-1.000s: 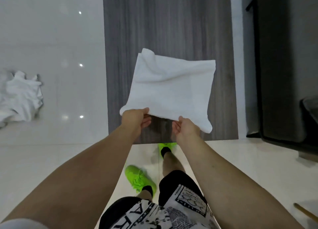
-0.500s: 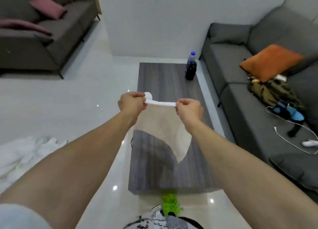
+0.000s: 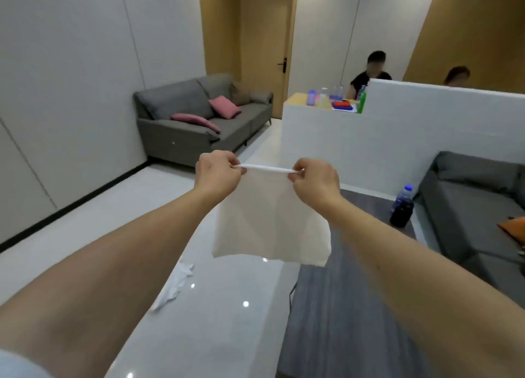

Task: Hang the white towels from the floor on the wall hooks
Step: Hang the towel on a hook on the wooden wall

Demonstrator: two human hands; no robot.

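A white towel (image 3: 270, 224) hangs in front of me at chest height, stretched flat by its top edge. My left hand (image 3: 217, 173) pinches the top left corner and my right hand (image 3: 315, 180) pinches the top right corner. Below my left forearm, part of another white towel (image 3: 174, 285) lies crumpled on the glossy floor. No wall hooks show in this view.
A grey wooden coffee table (image 3: 349, 321) stands low to my right with a dark bottle (image 3: 402, 210) at its far end. Grey sofas sit at the back left (image 3: 199, 119) and right (image 3: 471, 207). A white partition (image 3: 397, 139) has two people behind it.
My view has swung up from the floor and table to the room. Both hands lifted the towel from spread over the table to hanging upright by its top edge.
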